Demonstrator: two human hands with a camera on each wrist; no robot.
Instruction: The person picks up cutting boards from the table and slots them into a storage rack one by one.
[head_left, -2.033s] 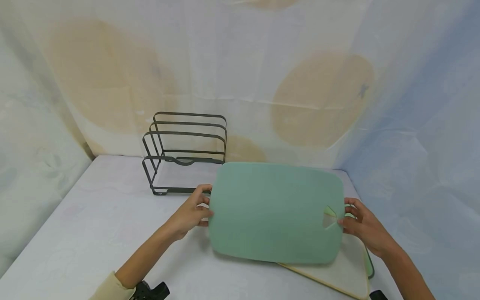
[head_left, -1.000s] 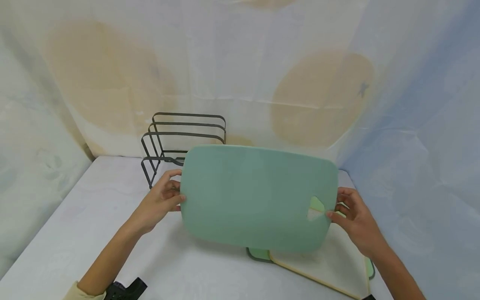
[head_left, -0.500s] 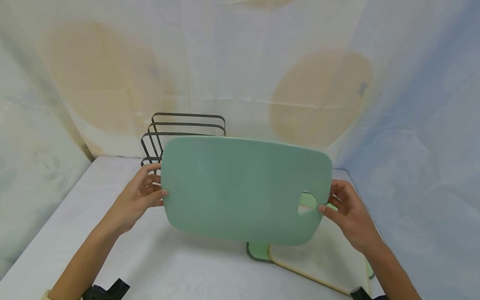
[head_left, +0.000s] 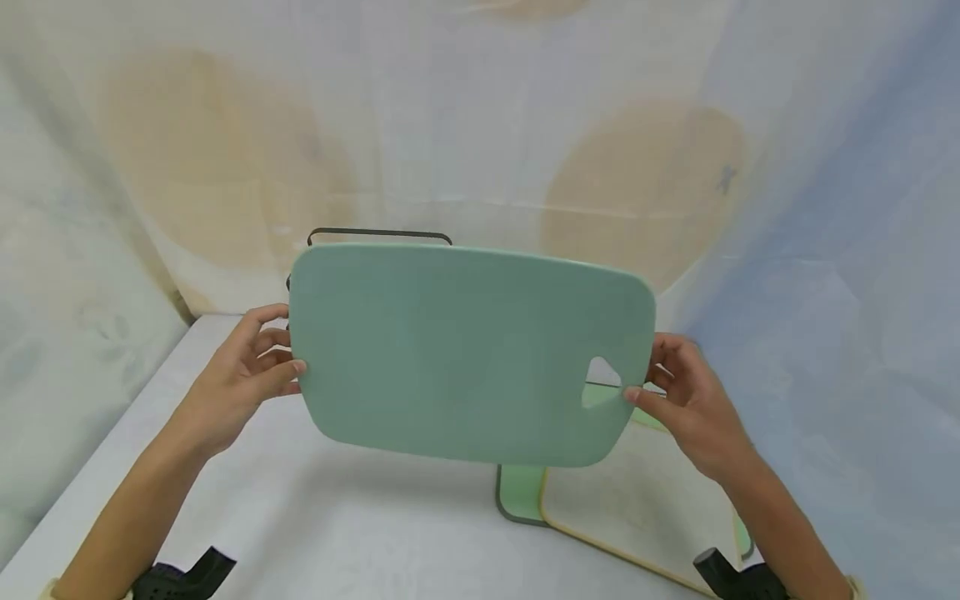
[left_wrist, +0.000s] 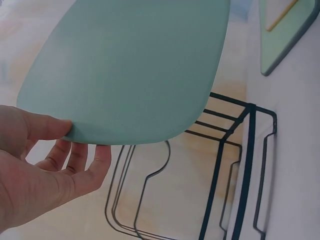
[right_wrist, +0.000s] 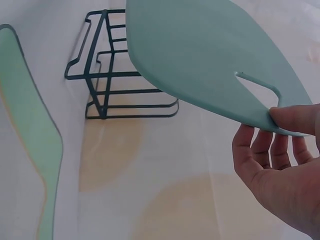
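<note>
Now green cutting board (head_left: 465,350) is higher and further left, tilted upright before wire rack (head_left: 378,236); left hand (head_left: 240,379) and right hand (head_left: 686,408) pinch opposite ends — slotting looks near.

Bare forearms, a black camera mount (head_left: 183,575) strapped near each wrist, cream sleeve cuff (head_left: 51,590) at left.

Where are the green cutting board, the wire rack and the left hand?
green cutting board (head_left: 450,350), head view, middle of its face
wire rack (right_wrist: 105,75), right wrist view, upright front bar
left hand (head_left: 240,379), head view, back of hand
</note>
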